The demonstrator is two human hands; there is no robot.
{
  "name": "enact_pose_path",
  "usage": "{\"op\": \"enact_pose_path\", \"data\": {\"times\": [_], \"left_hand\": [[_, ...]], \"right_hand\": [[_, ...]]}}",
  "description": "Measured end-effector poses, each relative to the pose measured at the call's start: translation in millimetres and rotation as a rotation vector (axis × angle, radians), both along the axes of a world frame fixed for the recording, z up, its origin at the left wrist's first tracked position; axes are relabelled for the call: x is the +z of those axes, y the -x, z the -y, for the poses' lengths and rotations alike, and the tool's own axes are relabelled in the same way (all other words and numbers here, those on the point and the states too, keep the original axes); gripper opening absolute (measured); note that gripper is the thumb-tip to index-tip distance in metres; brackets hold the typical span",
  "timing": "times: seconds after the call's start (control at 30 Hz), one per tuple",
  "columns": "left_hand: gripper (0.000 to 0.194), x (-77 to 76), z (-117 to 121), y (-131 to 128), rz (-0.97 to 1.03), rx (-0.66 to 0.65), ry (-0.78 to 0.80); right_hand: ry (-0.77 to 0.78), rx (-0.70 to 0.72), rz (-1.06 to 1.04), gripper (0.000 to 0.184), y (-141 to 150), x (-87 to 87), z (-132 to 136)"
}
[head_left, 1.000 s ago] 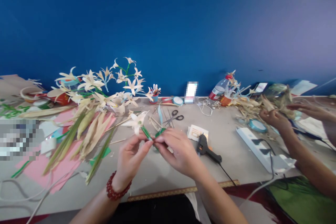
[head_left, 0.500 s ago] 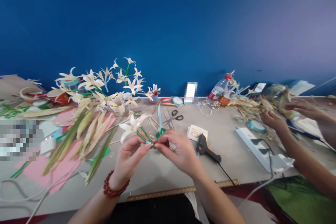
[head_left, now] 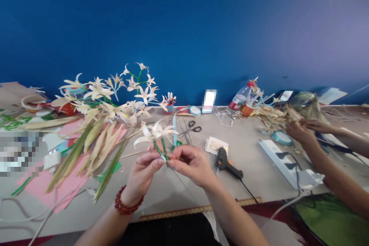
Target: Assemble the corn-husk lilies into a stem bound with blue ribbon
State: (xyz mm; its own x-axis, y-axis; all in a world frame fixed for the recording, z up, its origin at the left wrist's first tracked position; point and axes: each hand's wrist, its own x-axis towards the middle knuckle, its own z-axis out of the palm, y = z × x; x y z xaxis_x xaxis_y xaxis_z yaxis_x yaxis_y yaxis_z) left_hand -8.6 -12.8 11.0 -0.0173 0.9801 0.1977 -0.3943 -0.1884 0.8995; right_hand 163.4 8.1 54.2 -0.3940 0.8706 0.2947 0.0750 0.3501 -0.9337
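My left hand [head_left: 143, 174] and my right hand [head_left: 191, 164] meet fingertip to fingertip above the grey table [head_left: 178, 188]. Both pinch the green stems [head_left: 160, 150] of a small cream husk flower sprig [head_left: 154, 132], which stands almost upright between them. A light blue ribbon [head_left: 174, 127] rises just behind the sprig. My left wrist wears a red bead bracelet [head_left: 123, 205]. A thin wire runs down from my fingers toward the table edge.
A black glue gun [head_left: 227, 164] lies right of my hands, scissors [head_left: 191, 127] and tape rolls [head_left: 195, 110] behind. Husk flowers and long leaves [head_left: 99, 138] crowd the left. Another person's hands [head_left: 302, 132] work husks at the right, near a white power strip [head_left: 288, 165] and a bottle [head_left: 240, 98].
The flower sprig has swung from leaning left to nearly upright and sits higher. My hands have risen slightly. The other person's far hand has drawn in closer to their near one.
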Motion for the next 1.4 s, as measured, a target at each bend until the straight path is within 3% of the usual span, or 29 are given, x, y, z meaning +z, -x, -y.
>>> {"op": "enact_pose_path", "data": {"times": [0.17,0.33,0.6,0.83,1.03,1.4], "left_hand": [[0.026,-0.7,-2,-6,0.112,-0.077,-0.008],[0.01,2.2,-3,-7,0.062,-0.016,-0.005],[0.008,9.0,-3,-6,0.132,-0.128,0.074],[0.015,19.6,-6,-8,0.249,-0.179,0.15],[0.016,17.9,-6,-7,0.264,-0.273,0.188],[0.012,12.6,0,-14,0.112,-0.024,0.077]], "right_hand": [[-0.266,-0.106,0.15,0.019,1,7.8,2],[-0.418,-0.137,0.197,0.016,2,9.6,3],[-0.241,0.055,0.19,0.01,-11,17.9,-1],[-0.175,0.066,0.075,0.014,-9,12.1,-5],[-0.114,0.094,0.045,0.013,-7,7.4,-7],[-0.393,-0.047,0.254,0.008,-4,12.8,-2]]}}
